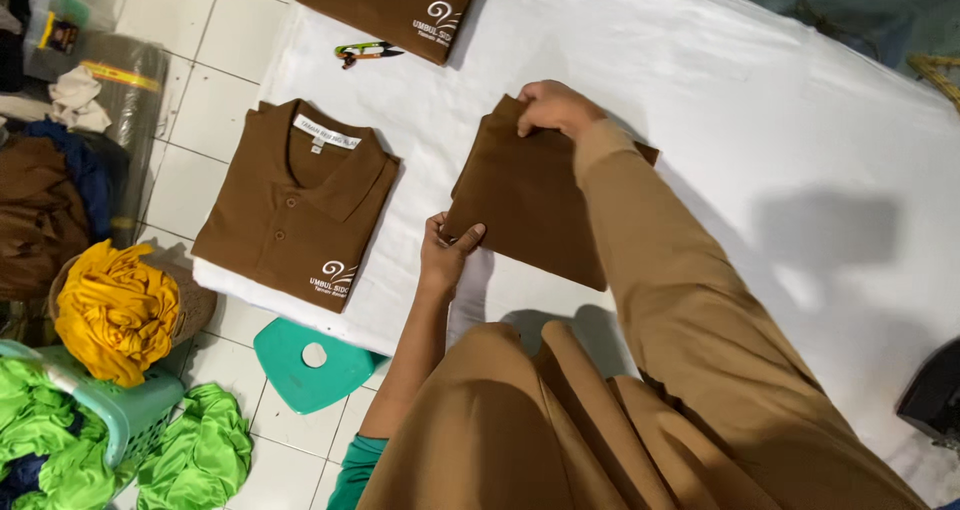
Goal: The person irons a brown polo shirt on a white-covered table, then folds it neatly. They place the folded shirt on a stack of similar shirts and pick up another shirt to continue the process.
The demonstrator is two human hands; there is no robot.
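A folded brown shirt (530, 205) lies plain side up on the white-covered table (760, 120). My left hand (447, 250) pinches its near left corner, thumb on top. My right hand (555, 106) grips the far corner of the same shirt, and my brown sleeve crosses over its right side. To the left lies a neatly folded brown polo shirt (295, 205) with collar and white logo facing up.
Another folded brown shirt (390, 5) sits at the table's far edge, with a green-handled tool (365, 52) beside it. On the tiled floor to the left are a teal stool (310, 362), a yellow garment (115, 310), a green basket (120, 410) with green clothes, and piled dark garments (45, 205).
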